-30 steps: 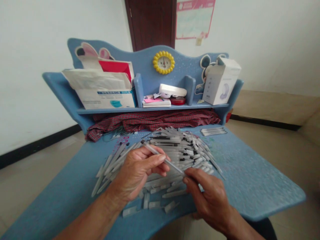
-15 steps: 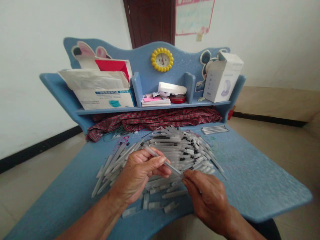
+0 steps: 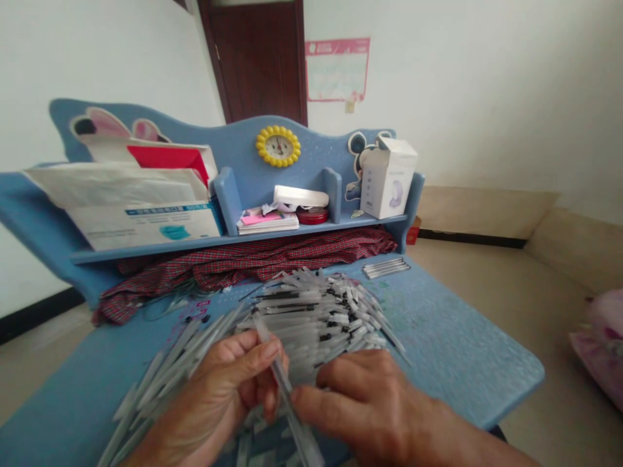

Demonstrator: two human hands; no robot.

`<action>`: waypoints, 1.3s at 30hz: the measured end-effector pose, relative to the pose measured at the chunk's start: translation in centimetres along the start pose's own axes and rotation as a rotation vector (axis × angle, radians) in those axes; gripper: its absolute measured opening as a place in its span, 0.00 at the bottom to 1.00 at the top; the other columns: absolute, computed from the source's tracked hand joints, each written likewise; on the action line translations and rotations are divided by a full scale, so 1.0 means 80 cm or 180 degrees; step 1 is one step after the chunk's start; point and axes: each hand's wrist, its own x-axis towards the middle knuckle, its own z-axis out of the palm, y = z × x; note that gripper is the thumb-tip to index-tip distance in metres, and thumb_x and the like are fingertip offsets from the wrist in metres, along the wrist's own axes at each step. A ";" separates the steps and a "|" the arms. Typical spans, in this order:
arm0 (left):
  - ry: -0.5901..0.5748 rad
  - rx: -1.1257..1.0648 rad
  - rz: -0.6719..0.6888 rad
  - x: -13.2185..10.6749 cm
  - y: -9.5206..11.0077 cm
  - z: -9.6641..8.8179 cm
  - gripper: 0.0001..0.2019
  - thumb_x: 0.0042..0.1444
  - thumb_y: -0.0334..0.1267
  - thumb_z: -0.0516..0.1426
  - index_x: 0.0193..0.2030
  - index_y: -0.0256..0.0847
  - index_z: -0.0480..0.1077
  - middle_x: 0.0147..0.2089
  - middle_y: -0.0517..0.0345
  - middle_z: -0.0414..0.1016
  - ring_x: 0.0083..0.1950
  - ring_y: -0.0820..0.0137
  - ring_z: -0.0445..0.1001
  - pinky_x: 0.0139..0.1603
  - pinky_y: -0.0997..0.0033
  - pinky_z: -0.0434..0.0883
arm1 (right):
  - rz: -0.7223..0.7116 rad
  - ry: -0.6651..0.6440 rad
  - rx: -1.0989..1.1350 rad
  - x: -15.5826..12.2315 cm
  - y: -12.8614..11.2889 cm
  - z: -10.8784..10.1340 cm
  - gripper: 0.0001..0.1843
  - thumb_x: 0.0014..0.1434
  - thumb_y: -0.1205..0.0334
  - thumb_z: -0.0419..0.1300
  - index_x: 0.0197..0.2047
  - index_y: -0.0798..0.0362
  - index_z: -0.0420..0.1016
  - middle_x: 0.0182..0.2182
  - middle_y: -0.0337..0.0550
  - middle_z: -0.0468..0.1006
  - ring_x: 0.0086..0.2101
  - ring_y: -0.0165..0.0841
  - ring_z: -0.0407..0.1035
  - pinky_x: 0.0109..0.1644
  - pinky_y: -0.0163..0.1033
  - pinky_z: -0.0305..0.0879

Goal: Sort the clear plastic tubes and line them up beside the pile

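Observation:
My left hand (image 3: 243, 379) is closed round a translucent pen barrel (image 3: 263, 329), thumb on top and fingers beneath. The barrel slants from a dark upper end down toward the table's front edge. My right hand (image 3: 370, 405) is just right of it, thumb and forefinger apart; the thumb tip overlaps the barrel, and whether it touches cannot be told. Nothing shows in the right hand, though its other fingers are partly hidden. Behind the hands lies a heap of translucent pen parts (image 3: 292, 324), some with black tips. More barrels (image 3: 182, 350) lie at left, partly under my left forearm.
The blue desk (image 3: 462, 337) carries a small row of thin rods (image 3: 387, 268) at the right back. A checked cloth (image 3: 228, 266) is bunched below the shelf. On the shelf stand a mask box (image 3: 141, 224), papers (image 3: 267, 224), a red round tin (image 3: 311, 215) and a white box (image 3: 389, 181).
The view has swung right and up. My right hand has let go of the barrel's lower end and moved beside it, its thumb and forefinger parting. My left hand keeps the barrel, now more steeply tilted.

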 end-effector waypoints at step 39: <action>-0.0561 0.1649 -0.0252 0.001 -0.012 0.006 0.17 0.49 0.50 0.59 0.26 0.34 0.70 0.24 0.59 0.73 0.20 0.78 0.67 0.24 0.79 0.61 | 0.2478 -0.2739 -0.2302 -0.056 0.253 -0.004 0.17 0.62 0.58 0.56 0.52 0.57 0.66 0.48 0.48 0.70 0.43 0.36 0.69 0.45 0.47 0.68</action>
